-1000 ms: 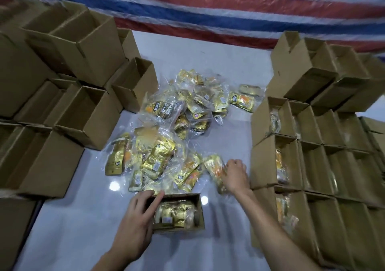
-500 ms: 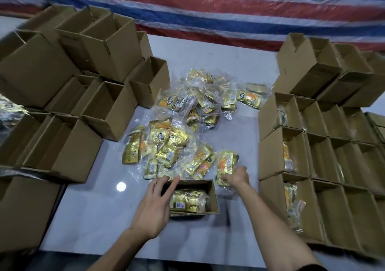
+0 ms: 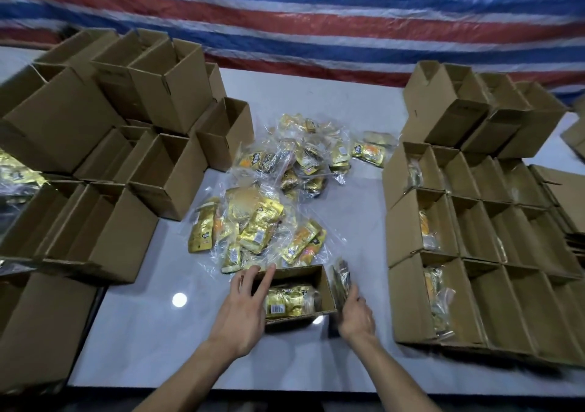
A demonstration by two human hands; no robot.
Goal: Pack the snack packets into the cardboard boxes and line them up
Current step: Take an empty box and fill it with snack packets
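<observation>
Left hand, fingers straight, steadies the box. Right hand grips a packet upright outside the wall. Slippery film could catch the rim and spill onto the worktop.

The bare counter is widest at the near left, between the stacked empty boxes and the open box in front. Behind that box the nearer heap of snack packets lies just beside its far wall, so there is no free path there. On its right a narrow gap leads to the rows of packed boxes. The right hand with a packet fills part of it. A bare lane runs between the heaps and these rows toward the tarpaulin. The left hand covers the open box's left end.
</observation>
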